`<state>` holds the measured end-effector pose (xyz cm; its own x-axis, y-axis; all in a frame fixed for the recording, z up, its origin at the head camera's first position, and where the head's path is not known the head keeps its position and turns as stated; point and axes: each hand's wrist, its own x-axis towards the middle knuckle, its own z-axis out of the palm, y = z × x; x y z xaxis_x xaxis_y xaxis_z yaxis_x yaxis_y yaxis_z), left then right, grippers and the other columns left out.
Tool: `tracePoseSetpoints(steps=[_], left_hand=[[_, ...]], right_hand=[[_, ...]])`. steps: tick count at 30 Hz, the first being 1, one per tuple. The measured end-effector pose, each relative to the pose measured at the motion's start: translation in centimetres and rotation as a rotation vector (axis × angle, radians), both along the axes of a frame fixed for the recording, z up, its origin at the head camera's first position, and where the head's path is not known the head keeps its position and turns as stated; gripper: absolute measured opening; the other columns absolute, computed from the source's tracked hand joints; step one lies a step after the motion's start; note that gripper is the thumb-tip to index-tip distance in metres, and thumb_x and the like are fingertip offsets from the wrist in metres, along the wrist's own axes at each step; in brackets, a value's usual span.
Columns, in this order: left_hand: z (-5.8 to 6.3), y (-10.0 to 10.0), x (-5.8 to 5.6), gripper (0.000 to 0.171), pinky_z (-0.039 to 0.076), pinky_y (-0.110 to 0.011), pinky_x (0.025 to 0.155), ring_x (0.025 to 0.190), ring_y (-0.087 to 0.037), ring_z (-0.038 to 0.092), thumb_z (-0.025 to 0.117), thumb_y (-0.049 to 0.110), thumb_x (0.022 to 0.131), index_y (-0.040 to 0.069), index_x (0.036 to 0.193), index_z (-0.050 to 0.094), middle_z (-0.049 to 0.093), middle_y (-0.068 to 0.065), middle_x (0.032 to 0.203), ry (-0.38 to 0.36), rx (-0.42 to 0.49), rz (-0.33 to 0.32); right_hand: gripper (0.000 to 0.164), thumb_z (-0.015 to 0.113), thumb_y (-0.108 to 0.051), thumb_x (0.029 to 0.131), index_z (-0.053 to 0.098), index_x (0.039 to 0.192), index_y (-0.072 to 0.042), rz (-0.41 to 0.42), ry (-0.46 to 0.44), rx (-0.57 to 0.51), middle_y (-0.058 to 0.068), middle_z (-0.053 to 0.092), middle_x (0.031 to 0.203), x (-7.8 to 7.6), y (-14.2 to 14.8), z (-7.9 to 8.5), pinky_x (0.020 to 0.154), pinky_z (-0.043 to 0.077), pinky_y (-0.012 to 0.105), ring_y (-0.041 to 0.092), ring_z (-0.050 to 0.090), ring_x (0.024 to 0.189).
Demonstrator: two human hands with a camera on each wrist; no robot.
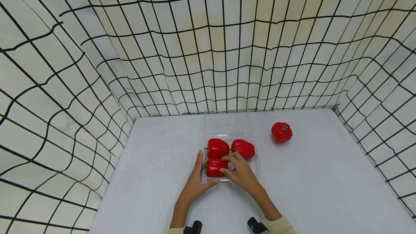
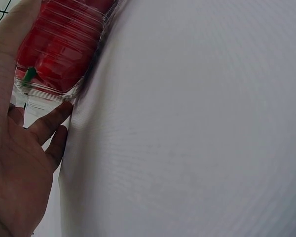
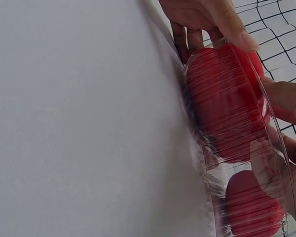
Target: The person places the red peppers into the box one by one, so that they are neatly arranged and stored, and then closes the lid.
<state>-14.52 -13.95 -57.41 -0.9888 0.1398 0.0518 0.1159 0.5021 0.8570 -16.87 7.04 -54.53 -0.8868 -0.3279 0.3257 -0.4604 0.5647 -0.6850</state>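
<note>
A clear plastic clamshell box (image 1: 258,169) lies with its lid folded back, holding two red bell peppers at the back, left (image 1: 218,147) and right (image 1: 243,148). The front-left red bell pepper (image 1: 216,167) lies on its side, its stem to the left. Around that pepper's right end, my right hand (image 1: 240,172) grips with thumb and fingers. Along the box's left wall my left hand (image 1: 197,180) rests, fingers straight, thumb at the near rim. In the left wrist view, my left fingertips touch the box's end. The right wrist view shows peppers through the ribbed wall.
Another red bell pepper (image 1: 281,132) stands on the white table (image 1: 312,176) to the right of the box. The transparent lid (image 1: 227,124) lies flat toward the back. Black wire netting (image 1: 211,50) over white sheets encloses the back and both sides.
</note>
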Motion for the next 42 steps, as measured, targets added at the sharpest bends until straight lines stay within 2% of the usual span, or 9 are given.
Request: tracePoseSetpoints(steps=[11,19,24,29,35,42], left_hand=[[-0.2,0.1,0.1,0.112,0.03,-0.057,0.114,0.151,-0.032,0.014,0.077,0.05,0.078,0.03,0.158,0.0,0.006,-0.001,0.166,0.007,0.01,-0.001],[0.1,0.1,0.0,0.112,0.029,-0.056,0.115,0.152,-0.029,0.013,0.075,0.055,0.077,0.029,0.158,0.002,0.007,0.001,0.166,0.006,-0.003,-0.002],[0.2,0.1,-0.1,0.113,0.028,-0.055,0.116,0.152,-0.028,0.012,0.075,0.057,0.076,0.029,0.158,0.002,0.008,0.001,0.165,-0.002,-0.005,0.002],[0.2,0.2,-0.2,0.113,0.03,-0.056,0.114,0.152,-0.03,0.014,0.076,0.055,0.075,0.03,0.158,0.003,0.009,0.001,0.165,-0.002,-0.003,0.007],[0.1,0.2,-0.1,0.112,0.028,-0.057,0.115,0.152,-0.029,0.014,0.076,0.054,0.076,0.029,0.158,0.003,0.009,0.001,0.165,0.0,0.002,0.012],[0.0,0.2,-0.1,0.114,0.028,-0.057,0.115,0.152,-0.027,0.012,0.074,0.059,0.075,0.032,0.158,0.0,0.006,0.005,0.165,-0.025,-0.005,0.021]], right_hand=[[0.038,0.082,-0.02,0.078,0.068,0.113,-0.015,-0.007,0.023,0.023,0.002,0.061,0.108,0.2,0.1,0.0,0.078,0.06,0.026,0.015,0.058,0.103],[0.036,0.081,-0.018,0.08,0.068,0.113,-0.015,0.003,0.03,0.035,0.001,0.061,0.109,0.3,0.2,0.5,0.078,0.059,0.027,0.014,0.057,0.103],[0.035,0.081,-0.017,0.08,0.069,0.113,-0.015,0.011,0.023,0.008,0.001,0.061,0.109,0.2,0.4,0.9,0.077,0.06,0.028,0.015,0.059,0.103],[0.033,0.081,-0.012,0.079,0.07,0.11,-0.012,0.006,0.057,-0.064,0.002,0.063,0.107,0.1,1.2,1.0,0.074,0.06,0.026,0.016,0.062,0.097],[0.028,0.079,-0.007,0.081,0.069,0.107,-0.009,-0.072,0.115,-0.125,0.004,0.064,0.103,-0.6,2.9,1.2,0.073,0.059,0.023,0.014,0.064,0.088],[0.025,0.076,-0.007,0.083,0.068,0.106,-0.007,-0.246,0.166,-0.171,0.005,0.066,0.101,-1.6,5.3,1.5,0.066,0.058,0.023,0.015,0.063,0.086]])
